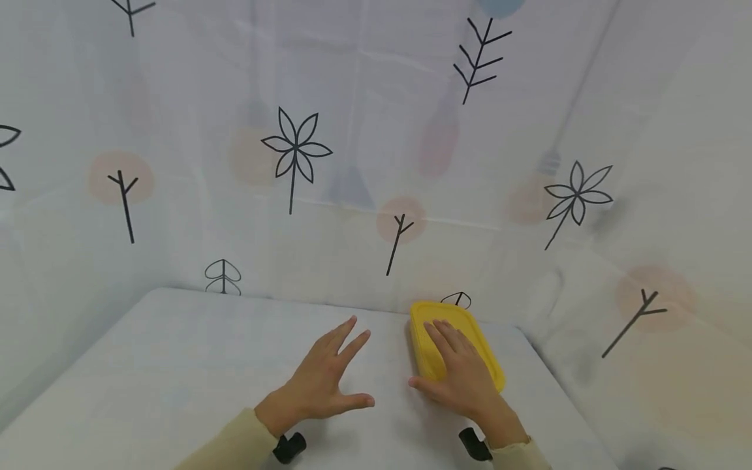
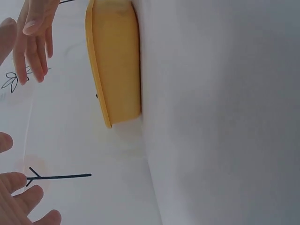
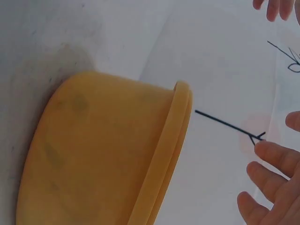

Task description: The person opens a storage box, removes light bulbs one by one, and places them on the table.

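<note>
A yellow lidded plastic container (image 1: 483,346) sits on the white table toward the back right. My right hand (image 1: 461,382) hovers over its near part with fingers spread, hiding some of the lid. In the right wrist view, the container's side wall (image 3: 93,150) and lid rim stand apart from the right fingers (image 3: 267,180). My left hand (image 1: 320,375) is held in the air left of the container, thumb and fingers spread, nothing in it. The left wrist view shows the container (image 2: 115,61) resting on the table, with the right hand (image 2: 35,37) above it.
The white tabletop (image 1: 194,365) runs back to a pale hanging cloth (image 1: 352,85) printed with plants and coloured spots. The cloth also closes off the left and right sides. A small black device (image 1: 290,448) is strapped at the left wrist, another (image 1: 474,444) at the right.
</note>
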Tool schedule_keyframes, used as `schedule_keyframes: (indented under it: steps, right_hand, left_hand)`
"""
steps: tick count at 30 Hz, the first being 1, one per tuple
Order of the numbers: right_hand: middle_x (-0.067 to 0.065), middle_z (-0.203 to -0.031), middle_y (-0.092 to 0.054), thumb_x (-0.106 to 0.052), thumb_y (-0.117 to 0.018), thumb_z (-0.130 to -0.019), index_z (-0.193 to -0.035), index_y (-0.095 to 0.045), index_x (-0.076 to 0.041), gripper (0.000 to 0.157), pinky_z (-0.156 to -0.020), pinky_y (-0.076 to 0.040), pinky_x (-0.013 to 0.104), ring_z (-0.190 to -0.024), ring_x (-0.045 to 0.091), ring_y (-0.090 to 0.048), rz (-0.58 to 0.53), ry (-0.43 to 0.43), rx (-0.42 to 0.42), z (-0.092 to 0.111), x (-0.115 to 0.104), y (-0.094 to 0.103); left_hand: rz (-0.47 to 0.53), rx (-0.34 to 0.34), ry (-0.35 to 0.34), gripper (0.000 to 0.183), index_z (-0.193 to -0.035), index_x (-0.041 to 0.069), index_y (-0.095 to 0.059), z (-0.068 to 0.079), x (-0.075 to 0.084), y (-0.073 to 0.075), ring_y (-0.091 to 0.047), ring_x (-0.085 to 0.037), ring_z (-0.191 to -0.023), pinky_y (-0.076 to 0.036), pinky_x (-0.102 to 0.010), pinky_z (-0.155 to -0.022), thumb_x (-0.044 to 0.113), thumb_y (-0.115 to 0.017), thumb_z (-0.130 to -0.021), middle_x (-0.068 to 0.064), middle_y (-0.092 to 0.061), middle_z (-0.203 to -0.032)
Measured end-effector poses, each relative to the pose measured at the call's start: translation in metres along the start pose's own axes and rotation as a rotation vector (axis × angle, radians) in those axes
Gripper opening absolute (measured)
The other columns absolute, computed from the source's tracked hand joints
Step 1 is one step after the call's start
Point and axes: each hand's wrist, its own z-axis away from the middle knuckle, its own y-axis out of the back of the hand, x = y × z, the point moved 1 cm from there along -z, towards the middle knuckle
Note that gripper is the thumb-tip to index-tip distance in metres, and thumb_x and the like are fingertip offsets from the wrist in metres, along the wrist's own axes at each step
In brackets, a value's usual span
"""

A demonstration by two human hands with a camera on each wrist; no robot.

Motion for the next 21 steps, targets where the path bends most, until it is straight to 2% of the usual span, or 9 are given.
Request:
schedule_keyframes:
  steps: [7,16,21]
  right_hand:
    - [0.013,-0.139,-0.047,-0.062,-0.075,-0.068,-0.143,-0.043,-0.013,0.095,-0.097,-0.041,0.055,-0.123,0.034,-0.047,-0.014,0.064,0.114,0.015,0.027,0.006]
    - [0.011,-0.142,-0.044,-0.061,-0.075,-0.069,-0.145,-0.038,-0.019,0.095,-0.095,-0.04,0.057,-0.123,0.037,-0.046,-0.087,-0.08,0.063,0.025,0.051,0.01]
    - [0.015,-0.143,-0.043,-0.06,-0.074,-0.071,-0.146,-0.035,-0.019,0.094,-0.094,-0.04,0.06,-0.123,0.039,-0.045,-0.104,-0.133,0.026,0.027,0.063,0.012]
  left_hand:
    - [0.096,-0.032,-0.007,0.098,-0.152,0.021,-0.025,-0.009,0.016,-0.014,-0.034,-0.029,-0.136,-0.04,-0.05,-0.102,0.077,-0.052,-0.077,-0.01,-0.017,-0.157]
    - [0.192,-0.088,0.044,0.095,-0.152,0.022,-0.025,-0.027,0.033,-0.03,-0.034,-0.028,-0.136,-0.04,-0.05,-0.102,0.074,-0.055,-0.078,-0.007,-0.017,-0.157]
    - [0.244,-0.122,0.094,0.094,-0.152,0.024,-0.023,-0.036,0.039,-0.038,-0.032,-0.027,-0.138,-0.04,-0.051,-0.102,0.072,-0.057,-0.078,-0.006,-0.017,-0.158]
